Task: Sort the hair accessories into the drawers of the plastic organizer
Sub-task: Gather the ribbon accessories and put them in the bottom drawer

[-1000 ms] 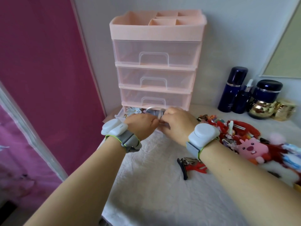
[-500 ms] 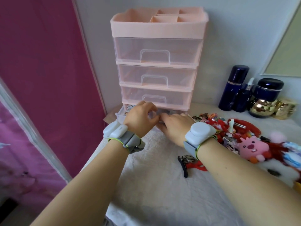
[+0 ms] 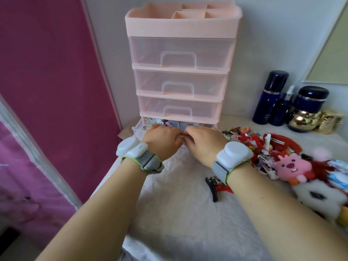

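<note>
A pink plastic organizer (image 3: 180,27) with three shut clear drawers stands at the back of the table. Its bottom drawer (image 3: 138,131) is pulled out a little and holds hair accessories, among them a white flower piece (image 3: 155,121). My left hand (image 3: 162,142) and my right hand (image 3: 203,144) meet at the middle of that drawer's front. Their fingers curl over its handle and hide it. A heap of red and mixed hair accessories (image 3: 263,146) lies to the right. A black hair clip (image 3: 211,189) lies beside my right wrist.
A pink plush clip (image 3: 293,166) and a white plush item (image 3: 316,196) lie at the right edge. Dark blue bottles (image 3: 269,98) and gold jars (image 3: 305,121) stand at the back right. A pink panel (image 3: 47,72) borders the table's left side. A white cloth (image 3: 178,213) covers the table.
Both hands have moved forward toward the organizer, and the bottom drawer has slid further in. The clear handle seen between the hands a second ago is now covered.
</note>
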The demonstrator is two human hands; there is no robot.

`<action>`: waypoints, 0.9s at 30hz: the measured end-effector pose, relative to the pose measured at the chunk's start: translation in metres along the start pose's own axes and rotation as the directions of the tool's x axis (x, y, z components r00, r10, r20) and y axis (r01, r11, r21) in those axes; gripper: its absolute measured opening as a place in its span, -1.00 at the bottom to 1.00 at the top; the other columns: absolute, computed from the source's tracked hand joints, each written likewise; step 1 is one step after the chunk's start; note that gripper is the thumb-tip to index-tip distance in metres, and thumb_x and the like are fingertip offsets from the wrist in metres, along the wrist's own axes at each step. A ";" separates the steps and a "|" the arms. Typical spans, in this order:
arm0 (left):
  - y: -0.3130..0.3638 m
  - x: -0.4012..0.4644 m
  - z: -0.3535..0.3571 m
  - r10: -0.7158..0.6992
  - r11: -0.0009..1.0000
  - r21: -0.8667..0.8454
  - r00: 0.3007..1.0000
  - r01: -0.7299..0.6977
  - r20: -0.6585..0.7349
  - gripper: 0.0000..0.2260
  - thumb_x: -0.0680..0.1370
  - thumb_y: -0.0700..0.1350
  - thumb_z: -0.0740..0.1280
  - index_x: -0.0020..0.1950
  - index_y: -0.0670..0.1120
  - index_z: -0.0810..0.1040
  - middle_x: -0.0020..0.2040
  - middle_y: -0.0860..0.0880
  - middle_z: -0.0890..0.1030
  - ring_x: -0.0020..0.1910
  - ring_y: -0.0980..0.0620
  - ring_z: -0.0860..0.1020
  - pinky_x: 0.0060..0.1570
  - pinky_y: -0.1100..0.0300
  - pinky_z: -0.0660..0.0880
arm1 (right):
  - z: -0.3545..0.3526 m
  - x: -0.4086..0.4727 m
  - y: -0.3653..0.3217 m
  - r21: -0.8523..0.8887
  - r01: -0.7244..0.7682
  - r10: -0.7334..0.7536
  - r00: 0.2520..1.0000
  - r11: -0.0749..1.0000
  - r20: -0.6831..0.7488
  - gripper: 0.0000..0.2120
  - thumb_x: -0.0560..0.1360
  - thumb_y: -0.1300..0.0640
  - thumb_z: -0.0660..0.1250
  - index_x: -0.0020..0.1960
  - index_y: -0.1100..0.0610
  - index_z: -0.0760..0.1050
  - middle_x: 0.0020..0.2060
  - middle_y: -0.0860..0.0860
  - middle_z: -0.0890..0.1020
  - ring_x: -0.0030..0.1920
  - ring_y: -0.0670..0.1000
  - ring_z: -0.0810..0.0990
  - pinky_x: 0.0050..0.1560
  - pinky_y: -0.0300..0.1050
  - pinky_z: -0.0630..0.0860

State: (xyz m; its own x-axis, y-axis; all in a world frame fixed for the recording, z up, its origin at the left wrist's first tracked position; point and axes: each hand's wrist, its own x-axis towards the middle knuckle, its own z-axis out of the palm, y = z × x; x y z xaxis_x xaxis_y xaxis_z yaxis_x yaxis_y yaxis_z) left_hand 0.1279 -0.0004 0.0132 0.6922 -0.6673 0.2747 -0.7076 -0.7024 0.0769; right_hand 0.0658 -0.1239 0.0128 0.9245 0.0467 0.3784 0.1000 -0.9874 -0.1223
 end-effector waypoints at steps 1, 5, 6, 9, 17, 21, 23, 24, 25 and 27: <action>0.001 0.000 0.001 -0.005 1.000 0.011 1.000 0.005 -0.011 -0.51 0.47 -0.03 -0.10 0.14 0.02 0.57 0.08 -0.01 0.63 0.11 -0.04 0.49 0.21 0.18 0.18 | 0.001 -0.002 0.000 0.006 -0.001 0.001 1.000 1.000 -0.020 -0.74 0.60 0.02 0.05 0.02 0.14 0.45 -0.05 0.06 0.58 -0.01 0.15 0.51 -0.10 -0.10 0.17; 0.001 -0.002 0.005 0.002 1.000 0.027 0.998 0.000 -0.068 -0.49 0.38 -0.02 -0.12 0.03 0.00 0.59 -0.01 -0.03 0.64 0.05 -0.04 0.51 0.19 0.15 0.20 | 0.003 -0.005 0.000 -0.007 0.021 -0.021 0.999 1.000 -0.033 -0.74 0.61 0.07 0.02 0.04 0.15 0.44 -0.04 0.06 0.59 -0.02 0.16 0.51 -0.09 -0.10 0.16; 0.001 -0.002 0.005 0.005 1.000 0.020 0.998 -0.004 -0.069 -0.49 0.38 -0.02 -0.12 0.04 0.00 0.58 -0.01 -0.03 0.63 0.05 -0.04 0.51 0.20 0.14 0.19 | 0.003 -0.005 0.000 -0.003 0.020 -0.020 0.999 1.000 -0.030 -0.74 0.61 0.08 0.02 0.06 0.15 0.44 -0.04 0.06 0.60 -0.02 0.17 0.51 -0.08 -0.10 0.16; 0.000 -0.004 0.005 -0.006 1.000 -0.018 0.998 0.005 -0.059 -0.51 0.41 -0.02 -0.08 0.12 0.01 0.56 0.06 0.00 0.61 0.11 -0.03 0.49 0.23 0.15 0.18 | 0.003 -0.005 0.001 -0.011 0.005 -0.005 1.000 1.000 -0.020 -0.75 0.61 0.12 0.01 0.11 0.14 0.43 -0.01 0.08 0.60 -0.01 0.20 0.51 -0.11 -0.13 0.10; -0.002 -0.008 -0.001 -0.022 0.944 -0.324 0.966 -0.065 -0.259 -0.74 0.44 -0.29 0.27 0.07 -0.18 0.64 0.01 -0.17 0.65 0.04 -0.13 0.57 0.02 0.02 0.47 | 0.008 0.005 0.002 -0.011 -0.054 0.053 0.996 0.998 -0.067 -0.75 0.57 0.17 0.11 0.11 0.18 0.51 -0.01 0.16 0.54 0.06 0.20 0.47 -0.09 -0.06 0.28; -0.008 -0.009 0.001 -0.033 0.934 -0.345 0.941 -0.091 -0.337 -0.84 0.44 -0.29 0.35 -0.02 -0.23 0.67 -0.01 -0.19 0.65 -0.02 -0.16 0.59 0.00 0.01 0.51 | 0.008 0.007 0.002 0.078 -0.112 0.117 0.991 0.991 -0.059 -0.71 0.56 0.05 0.17 0.14 0.14 0.56 0.01 0.17 0.52 0.09 0.18 0.44 -0.12 -0.10 0.24; -0.011 -0.007 0.002 -0.063 0.945 -0.325 0.946 -0.046 -0.319 -0.84 0.49 -0.21 0.35 0.02 -0.18 0.67 0.00 -0.16 0.64 0.00 -0.15 0.57 0.02 0.04 0.48 | 0.008 0.007 0.002 0.090 -0.139 0.144 0.988 0.986 -0.047 -0.71 0.54 0.03 0.19 0.17 0.10 0.55 0.02 0.15 0.53 0.10 0.18 0.45 -0.06 -0.06 0.30; -0.012 -0.006 0.002 -0.075 0.950 -0.312 0.951 -0.023 -0.299 -0.83 0.51 -0.16 0.33 0.04 -0.16 0.66 -0.01 -0.15 0.64 0.00 -0.14 0.56 0.02 0.05 0.46 | 0.008 0.008 0.002 0.078 -0.144 0.148 0.988 0.986 -0.043 -0.71 0.55 0.03 0.19 0.17 0.10 0.55 0.02 0.14 0.53 0.10 0.17 0.45 -0.03 -0.04 0.33; -0.012 -0.005 0.002 -0.081 0.953 -0.303 0.957 -0.007 -0.278 -0.82 0.52 -0.14 0.32 0.05 -0.14 0.66 -0.03 -0.15 0.64 -0.01 -0.14 0.56 0.01 0.05 0.44 | 0.008 0.008 0.002 0.059 -0.143 0.145 0.988 0.988 -0.044 -0.72 0.56 0.04 0.17 0.16 0.10 0.55 0.02 0.13 0.53 0.10 0.17 0.45 -0.01 -0.03 0.35; -0.013 -0.005 0.002 -0.090 0.954 -0.301 0.963 0.010 -0.253 -0.80 0.53 -0.11 0.31 0.07 -0.13 0.65 -0.02 -0.15 0.64 -0.01 -0.14 0.55 0.02 0.05 0.42 | 0.008 0.006 0.003 0.009 -0.112 0.113 0.989 0.994 -0.100 -0.73 0.56 0.04 0.18 0.11 0.10 0.58 0.01 0.09 0.55 0.10 0.16 0.44 0.02 -0.04 0.33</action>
State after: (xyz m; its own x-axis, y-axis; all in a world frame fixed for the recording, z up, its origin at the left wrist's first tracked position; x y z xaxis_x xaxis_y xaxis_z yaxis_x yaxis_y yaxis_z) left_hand 0.1344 0.0117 0.0086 0.6942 -0.5172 0.5006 -0.7108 -0.6018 0.3640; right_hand 0.0744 -0.1256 0.0075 0.8882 -0.0803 0.4523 -0.0015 -0.9851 -0.1719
